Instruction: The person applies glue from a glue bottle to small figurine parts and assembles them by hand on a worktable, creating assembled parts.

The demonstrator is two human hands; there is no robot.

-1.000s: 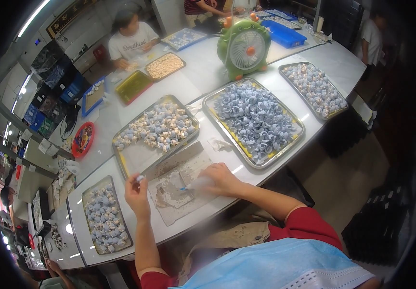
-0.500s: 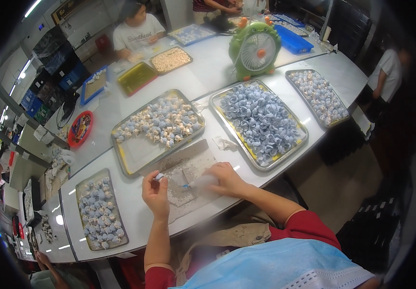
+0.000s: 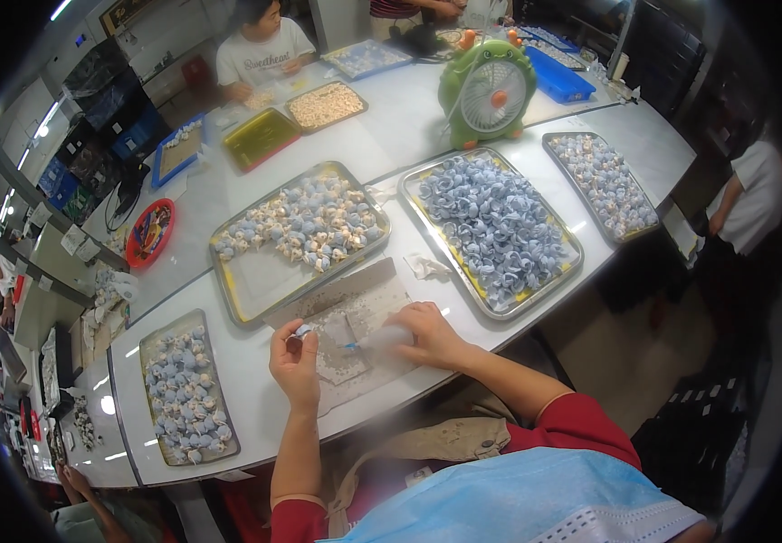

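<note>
My left hand (image 3: 295, 366) pinches a small blue-grey piece (image 3: 303, 331) between thumb and fingers, over a stained cardboard sheet (image 3: 382, 294). My right hand (image 3: 433, 337) is wrapped round a translucent squeeze bottle (image 3: 384, 340), tilted so its thin blue tip points left at the left hand. A gap separates the tip from the piece. Beyond the cardboard is a metal tray (image 3: 269, 282) holding blue-grey and cream pieces. Right of it, another metal tray (image 3: 498, 313) is heaped with curled blue-grey pieces (image 3: 491, 226). A crumpled white tissue (image 3: 425, 267) lies between the trays.
Smaller trays of pieces stand at left (image 3: 234, 439) and far right (image 3: 622, 237). A green fan (image 3: 492, 95) stands at the back. A red bowl (image 3: 172, 213), a yellow-green tray (image 3: 262, 140) and a blue bin (image 3: 558, 80) sit farther off. A person (image 3: 264, 54) works across the table.
The view has shifted slightly. Both hands keep nearly the same pose, with the bottle and the small piece still held. At the right edge, a person in white has moved farther right.
</note>
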